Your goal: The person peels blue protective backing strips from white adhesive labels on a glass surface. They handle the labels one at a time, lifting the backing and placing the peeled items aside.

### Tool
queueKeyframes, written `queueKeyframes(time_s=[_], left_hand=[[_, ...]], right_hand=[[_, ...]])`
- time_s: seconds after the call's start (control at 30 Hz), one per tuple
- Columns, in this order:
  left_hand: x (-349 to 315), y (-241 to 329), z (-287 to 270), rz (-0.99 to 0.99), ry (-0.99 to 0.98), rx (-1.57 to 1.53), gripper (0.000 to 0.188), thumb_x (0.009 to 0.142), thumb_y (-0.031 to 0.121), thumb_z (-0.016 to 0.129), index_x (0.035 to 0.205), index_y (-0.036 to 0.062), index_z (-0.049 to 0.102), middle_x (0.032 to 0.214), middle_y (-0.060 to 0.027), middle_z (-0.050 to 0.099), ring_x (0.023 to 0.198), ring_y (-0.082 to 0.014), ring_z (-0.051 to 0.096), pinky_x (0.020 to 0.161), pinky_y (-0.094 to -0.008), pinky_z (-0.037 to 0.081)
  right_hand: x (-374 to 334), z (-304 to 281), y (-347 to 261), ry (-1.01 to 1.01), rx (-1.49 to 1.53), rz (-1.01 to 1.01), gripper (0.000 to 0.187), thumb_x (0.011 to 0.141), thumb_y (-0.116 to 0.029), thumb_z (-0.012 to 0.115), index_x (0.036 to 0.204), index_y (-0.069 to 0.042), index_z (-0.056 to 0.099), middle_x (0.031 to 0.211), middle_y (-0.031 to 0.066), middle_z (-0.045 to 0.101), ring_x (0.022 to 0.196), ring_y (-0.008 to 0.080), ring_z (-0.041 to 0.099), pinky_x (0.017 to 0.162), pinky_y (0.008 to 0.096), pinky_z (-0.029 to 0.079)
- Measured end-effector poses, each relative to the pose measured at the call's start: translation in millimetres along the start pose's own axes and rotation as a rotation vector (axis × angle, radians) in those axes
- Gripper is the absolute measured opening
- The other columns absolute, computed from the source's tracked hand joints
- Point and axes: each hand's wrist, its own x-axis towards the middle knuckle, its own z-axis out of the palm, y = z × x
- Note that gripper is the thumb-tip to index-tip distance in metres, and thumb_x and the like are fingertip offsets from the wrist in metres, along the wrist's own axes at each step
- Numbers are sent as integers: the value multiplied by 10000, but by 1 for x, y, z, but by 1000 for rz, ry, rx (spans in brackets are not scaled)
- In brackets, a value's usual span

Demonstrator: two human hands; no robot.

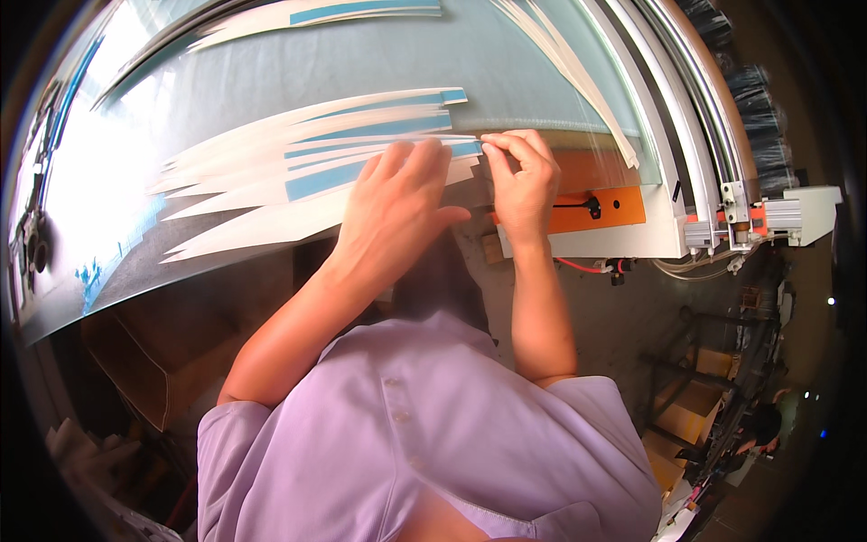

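Observation:
Several long white strips with pointed left ends and blue sections [312, 182] lie fanned over each other on the glass-like tabletop [361, 65]. My left hand [393, 203] rests over the strips near their right part, fingers stretched out and thumb spread to the right. It covers part of the blue sections. At the strips' right end, my right hand [526, 185] is closed in a pinch, thumb against forefinger, at the tip of one white strip [462, 140]. Its other fingers are curled.
More white strips [361, 11] lie at the far edge, and thin strips [578, 77] slant at the far right. An orange plate [623, 206] with a black fitting sits right of my right hand. Metal rails [673, 81] border the table's right side; cardboard boxes [691, 406] stand below right.

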Motion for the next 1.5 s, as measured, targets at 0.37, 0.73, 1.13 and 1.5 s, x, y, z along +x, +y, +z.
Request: queueKeyframes(time_s=[0.37,0.73,1.13,1.5], left_hand=[[8,-2,4,-55,-95,-27,485,812,222,849,1226,21,697,1241,-56,654,1083,-288,613,954,-412,500],[10,-2,2,-58,-90,-40,483,825,200,835,1247,4,705,1264,-73,662,1101,-304,618,955,-427,511],[12,-1,1,-67,-85,-49,471,822,197,838,1229,-6,712,1256,-79,671,1096,-309,623,955,-429,517],[14,-1,2,-59,-58,-52,452,810,167,846,1214,1,729,1228,-80,689,1081,-317,627,945,-431,529]], right_hand=[[-6,3,3,3,-32,-126,124,831,17,794,943,-30,771,878,84,679,851,306,643,738,420,514],[-9,4,-8,-86,0,-141,107,844,-7,795,939,-43,763,859,78,663,827,312,622,732,433,505],[-1,4,-1,-41,-57,-115,73,850,8,770,909,-30,749,877,92,694,848,327,645,739,435,518],[1,-1,-2,-17,28,-64,81,858,-13,781,932,-43,768,886,86,706,862,316,646,761,423,526]])
